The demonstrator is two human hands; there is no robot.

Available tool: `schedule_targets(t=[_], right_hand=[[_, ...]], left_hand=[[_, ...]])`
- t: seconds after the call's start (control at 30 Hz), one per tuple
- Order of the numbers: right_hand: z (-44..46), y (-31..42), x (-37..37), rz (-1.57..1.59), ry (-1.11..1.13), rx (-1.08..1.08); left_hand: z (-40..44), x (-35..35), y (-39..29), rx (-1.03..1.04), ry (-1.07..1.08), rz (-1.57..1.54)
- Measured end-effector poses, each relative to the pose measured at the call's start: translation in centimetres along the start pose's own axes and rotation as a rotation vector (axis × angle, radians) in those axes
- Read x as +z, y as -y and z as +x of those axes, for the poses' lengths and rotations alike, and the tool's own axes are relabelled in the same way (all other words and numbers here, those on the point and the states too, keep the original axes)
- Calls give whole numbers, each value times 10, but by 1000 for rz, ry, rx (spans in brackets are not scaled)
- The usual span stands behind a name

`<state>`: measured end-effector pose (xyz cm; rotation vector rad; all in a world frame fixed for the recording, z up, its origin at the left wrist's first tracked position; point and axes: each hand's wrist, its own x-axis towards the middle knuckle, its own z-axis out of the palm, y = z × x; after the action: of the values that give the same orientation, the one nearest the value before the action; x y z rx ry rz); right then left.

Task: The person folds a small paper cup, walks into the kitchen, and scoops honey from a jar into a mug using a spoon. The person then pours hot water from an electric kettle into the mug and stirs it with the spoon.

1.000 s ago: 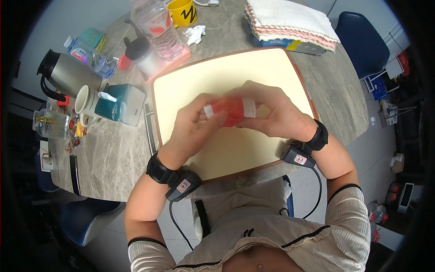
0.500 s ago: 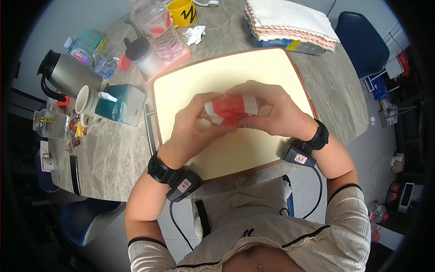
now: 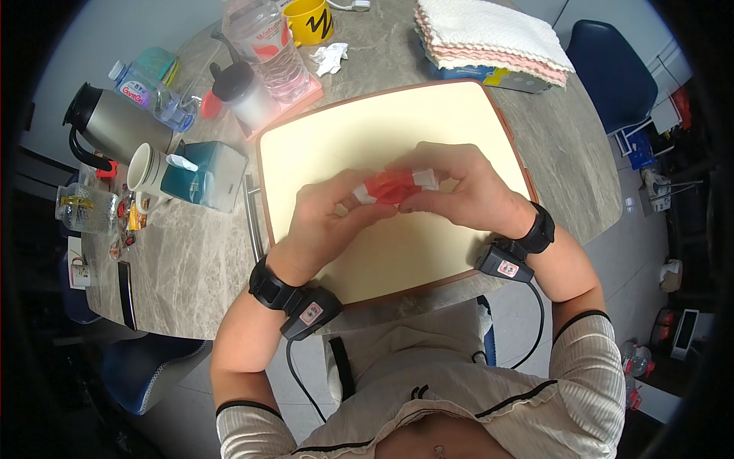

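Between my two hands is a small red and white packet (image 3: 394, 187), folded or crumpled; its exact kind I cannot make out. My left hand (image 3: 330, 213) pinches its left end, fingers above and thumb below. The right end is gripped by my right hand (image 3: 468, 185), with the thumb along the lower edge. Both hands hover over a cream board (image 3: 397, 256) with a brown rim. The fingers cover parts of the packet's ends.
Left of the board stand a tissue box (image 3: 218, 180), a striped mug (image 3: 143, 170), a steel jug (image 3: 115, 122) and a large water bottle (image 3: 271, 53). Folded cloths (image 3: 489, 34) lie on a box at the back right. A yellow mug (image 3: 310, 21) is behind a crumpled tissue (image 3: 330, 58).
The packet has tipped and shows less of its red and white face, looking narrower. My fingers have come slightly lower around it; both forearms stay in place.
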<state>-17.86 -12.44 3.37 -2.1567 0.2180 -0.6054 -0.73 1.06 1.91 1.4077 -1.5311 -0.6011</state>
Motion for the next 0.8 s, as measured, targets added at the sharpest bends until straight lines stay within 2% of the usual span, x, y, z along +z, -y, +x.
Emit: schedule_targets(t=[0.1,0.23,0.43,0.53,0.63,0.8], right_hand=[[0,0,-1,-15,22,-15],[-1,3,0,141,55,39],[-1,9,-1,176,77,112],[0,5,1,164,9,77],[-2,-4,0,101,27,94],[-1,0,-2,149,72,170]], left_hand=[[1,0,-2,8,28,0],[1,2,-12,-49,64,-39],[-1,4,-2,-52,36,-104],[-1,0,2,-122,80,-63],[0,-1,0,-181,75,-151],[2,-2,-5,-148,93,-114]])
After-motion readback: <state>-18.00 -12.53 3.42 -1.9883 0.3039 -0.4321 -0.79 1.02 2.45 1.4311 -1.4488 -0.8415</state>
